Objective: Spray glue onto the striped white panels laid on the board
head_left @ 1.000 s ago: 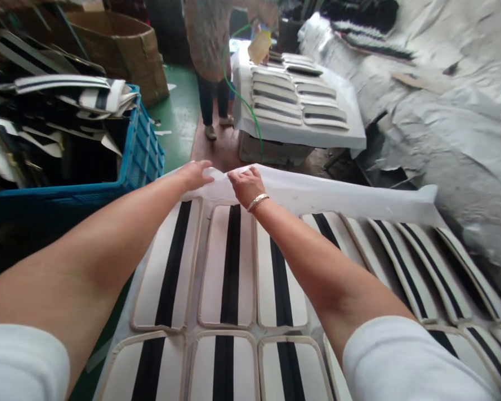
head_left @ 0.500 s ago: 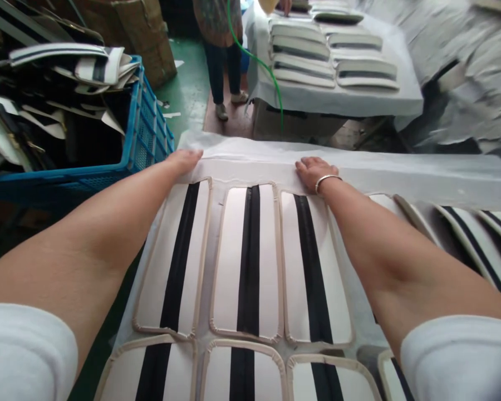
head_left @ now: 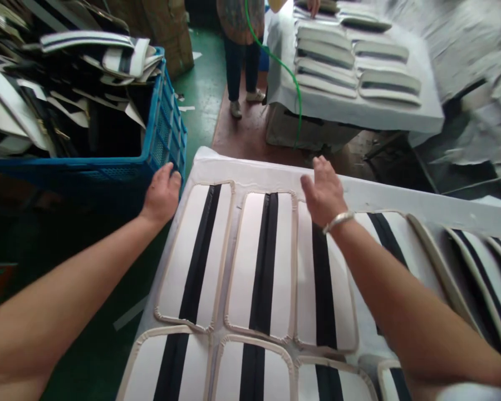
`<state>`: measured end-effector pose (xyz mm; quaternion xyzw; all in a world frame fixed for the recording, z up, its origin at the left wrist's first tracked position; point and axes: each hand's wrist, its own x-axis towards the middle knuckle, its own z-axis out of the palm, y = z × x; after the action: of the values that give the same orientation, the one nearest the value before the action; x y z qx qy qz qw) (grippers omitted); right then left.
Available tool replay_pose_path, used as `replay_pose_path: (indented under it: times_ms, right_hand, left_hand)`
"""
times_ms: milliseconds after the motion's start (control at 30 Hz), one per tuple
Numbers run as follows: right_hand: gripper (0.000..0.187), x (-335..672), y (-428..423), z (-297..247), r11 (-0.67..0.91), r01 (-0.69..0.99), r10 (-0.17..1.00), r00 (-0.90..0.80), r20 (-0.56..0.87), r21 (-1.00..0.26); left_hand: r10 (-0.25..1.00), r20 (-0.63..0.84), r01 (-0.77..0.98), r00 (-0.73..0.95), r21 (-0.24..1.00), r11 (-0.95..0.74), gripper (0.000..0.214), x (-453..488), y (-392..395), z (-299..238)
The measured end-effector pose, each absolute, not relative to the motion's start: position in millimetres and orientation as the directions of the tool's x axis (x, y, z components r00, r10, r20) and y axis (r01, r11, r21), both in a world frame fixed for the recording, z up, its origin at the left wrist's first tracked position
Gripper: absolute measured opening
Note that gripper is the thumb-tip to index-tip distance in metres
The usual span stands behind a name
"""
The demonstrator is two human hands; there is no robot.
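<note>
My left hand [head_left: 162, 194] hovers off the left edge of the white sheet [head_left: 250, 174], beside the blue crate [head_left: 167, 133], fingers loosely curled and holding nothing. Over the sheet's far edge my right hand [head_left: 323, 189], with a silver bangle at the wrist, has its fingers stretched out and holds nothing. Under both arms lie several white panels with a black centre stripe and beige piping [head_left: 261, 262], laid side by side in rows on the sheet.
The blue crate holds a heap of striped pieces [head_left: 87, 44]. Further off, a second table [head_left: 354, 111] carries more panels; a person [head_left: 240, 50] stands by it with a green hose [head_left: 290, 72]. Cardboard boxes [head_left: 167, 28] stand behind, crumpled grey sheeting [head_left: 476, 50] at right.
Both hands have left the sheet's far edge, which now lies flat. The left hand has pulled back to the left, off the sheet; the right hand has lifted. The view has shifted.
</note>
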<state>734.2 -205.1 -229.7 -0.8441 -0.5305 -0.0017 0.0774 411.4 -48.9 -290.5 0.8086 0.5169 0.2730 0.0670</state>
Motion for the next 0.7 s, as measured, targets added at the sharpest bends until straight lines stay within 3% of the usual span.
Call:
replay_pose_path:
  times_ms: [100,167,233,400,567,633,700]
  right_hand:
    - [0.068,682.8,-249.5,-251.8,-0.169,0.985,0.982,0.172,0.082,-0.038]
    - [0.067,668.8,-264.8,-273.0,-0.153,0.988,0.988,0.153,-0.023,-0.013]
    - [0.067,668.0,-267.6,-288.0,-0.164,0.987,0.986,0.164,-0.043,0.005]
    - [0.067,664.9,-253.8,-287.1,-0.184,0.982,0.983,0.183,-0.034,-0.044]
    - [0.058,629.8,-246.3,-282.6,-0.115,0.989,0.993,0.115,-0.005,-0.089]
    - [0.05,624.3,-243.4,-279.7,-0.122,0.987,0.992,0.123,0.007,-0.105]
    - [0.045,629.5,-238.4,-271.7,-0.169,0.979,0.984,0.173,0.029,-0.11]
  left_hand:
    - [0.717,0.292,0.665,0.633,0.268,-0.697,0.059,424.0,-126.1,-293.1]
    - [0.629,0.113,0.601,0.769,0.207,-0.772,0.062,438.1,-160.4,-298.7]
    - [0.604,-0.03,0.6,0.796,0.175,-0.781,0.065,448.4,-175.5,-302.1]
    - [0.641,-0.02,0.637,0.767,0.134,-0.759,0.059,437.5,-171.9,-286.4]
    - [0.893,-0.012,0.882,0.449,0.165,-0.442,0.075,410.6,-176.5,-273.8]
    - [0.927,-0.03,0.913,0.374,0.19,-0.362,0.075,409.3,-182.5,-273.3]
    - [0.921,0.02,0.905,0.388,0.182,-0.385,0.064,414.8,-191.4,-273.2]
